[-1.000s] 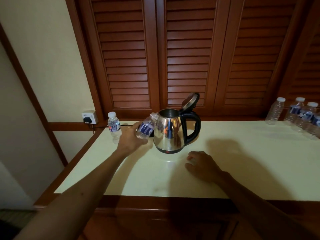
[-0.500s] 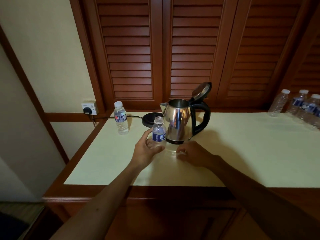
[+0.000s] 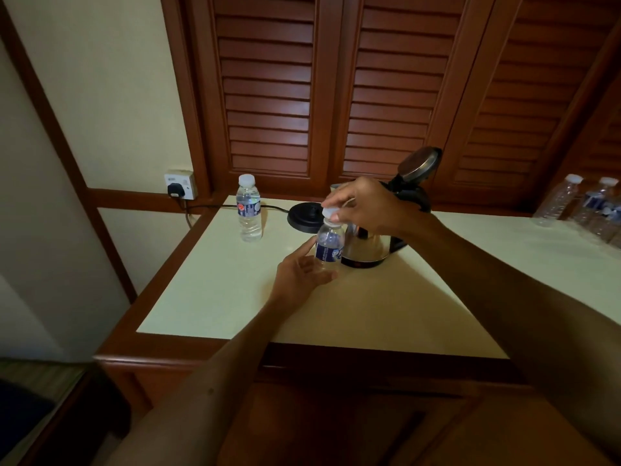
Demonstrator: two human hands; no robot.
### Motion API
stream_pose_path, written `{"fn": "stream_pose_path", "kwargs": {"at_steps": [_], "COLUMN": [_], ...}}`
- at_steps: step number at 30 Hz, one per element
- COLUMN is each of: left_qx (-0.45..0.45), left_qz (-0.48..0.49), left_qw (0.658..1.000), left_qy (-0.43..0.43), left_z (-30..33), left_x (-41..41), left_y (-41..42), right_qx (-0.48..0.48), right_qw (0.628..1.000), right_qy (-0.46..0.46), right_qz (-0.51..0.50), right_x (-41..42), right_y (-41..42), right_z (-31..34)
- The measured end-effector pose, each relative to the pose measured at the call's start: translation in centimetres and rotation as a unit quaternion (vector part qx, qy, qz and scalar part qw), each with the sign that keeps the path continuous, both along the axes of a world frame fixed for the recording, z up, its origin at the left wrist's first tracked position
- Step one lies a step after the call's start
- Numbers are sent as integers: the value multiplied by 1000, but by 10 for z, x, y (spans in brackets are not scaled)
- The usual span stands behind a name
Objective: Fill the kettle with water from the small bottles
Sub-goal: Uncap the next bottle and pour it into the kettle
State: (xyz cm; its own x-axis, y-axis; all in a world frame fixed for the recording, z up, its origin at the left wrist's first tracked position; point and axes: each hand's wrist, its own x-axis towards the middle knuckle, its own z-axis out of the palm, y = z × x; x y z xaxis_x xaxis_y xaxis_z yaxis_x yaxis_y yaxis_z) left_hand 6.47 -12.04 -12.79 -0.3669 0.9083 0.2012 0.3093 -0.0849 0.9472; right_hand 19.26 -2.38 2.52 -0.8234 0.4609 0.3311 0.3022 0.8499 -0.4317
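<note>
Right hand (image 3: pixel 366 205) moved from table to pinch cap (image 3: pixel 331 213); left hand (image 3: pixel 302 274) grips bottle (image 3: pixel 329 245) — uncapping, pour into kettle (image 3: pixel 364 245) next.

There was only one view, from a camera on the person's head. It looked forward and down over the desk (image 3: pixel 336 307) from its near edge, close enough that both forearms entered from the bottom of the frame, at 7 and 4 o'clock. The lens was wide, so straight lines bent near the borders. The louvred doors (image 3: pixel 268 95) filled the top at 12 o'clock, and the wall socket (image 3: pixel 180 183) stood at 10 o'clock.
</note>
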Motion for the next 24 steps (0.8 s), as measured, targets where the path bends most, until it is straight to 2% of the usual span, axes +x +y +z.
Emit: {"fn": "stream_pose_path", "kwargs": {"at_steps": [9,18,22,24], "left_qx": [-11,-21,-24,-22], "left_qz": [-3,-5,-5,-7], "left_qw": [1000,1000,1000,1000], "left_qy": [-16,-8,-6,-3], "left_z": [4,4,8,9], "left_x": [2,1,4,5], "left_y": [-2,-3,-5,-7], "right_qx": [36,153,227,287], "right_qw": [993,969,949,936], "right_qy": [-90,-193,-210,-187], "right_qz": [74,-21,-57,-84], "right_x": [8,-10,-16,-18], "right_y": [5,-4,-9,-11], "right_z": [11,9,7,-1]}}
